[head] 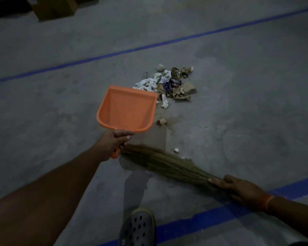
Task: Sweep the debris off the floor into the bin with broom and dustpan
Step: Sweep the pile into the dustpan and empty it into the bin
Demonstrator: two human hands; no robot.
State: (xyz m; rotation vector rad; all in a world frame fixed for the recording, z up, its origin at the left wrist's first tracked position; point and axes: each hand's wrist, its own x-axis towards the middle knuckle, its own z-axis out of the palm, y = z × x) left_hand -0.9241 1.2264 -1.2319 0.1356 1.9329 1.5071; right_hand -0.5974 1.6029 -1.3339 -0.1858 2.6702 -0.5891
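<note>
My left hand [114, 141] is wrapped tight around the handle of the orange dustpan [126, 109], fingers curled under and thumb across the top, with the end of the handle poking out below my palm. The pan tilts with its open mouth pointing toward one o'clock; I cannot tell whether its front lip touches the floor.

My right hand [238, 189], at about four o'clock from the pan, grips the grass broom [167, 164] where the bundle narrows. My fingers are closed over it, the forefinger laid out along the bristles. The broom's brush end fans out toward nine o'clock and ends just beside my left hand. An orange band [269, 202] sits on my right wrist.

The debris pile [171, 82], crumpled white paper, brown cardboard scraps and wrappers, lies on the grey concrete floor [247, 112] at one o'clock from the pan, its near edge just beside the pan's mouth. A small brown scrap [161, 121] lies apart at three o'clock from the pan, and a white bit [176, 150] lies near the bristles.

Blue tape lines [203, 217] cross the floor. My perforated shoe [137, 228] shows at six o'clock.
</note>
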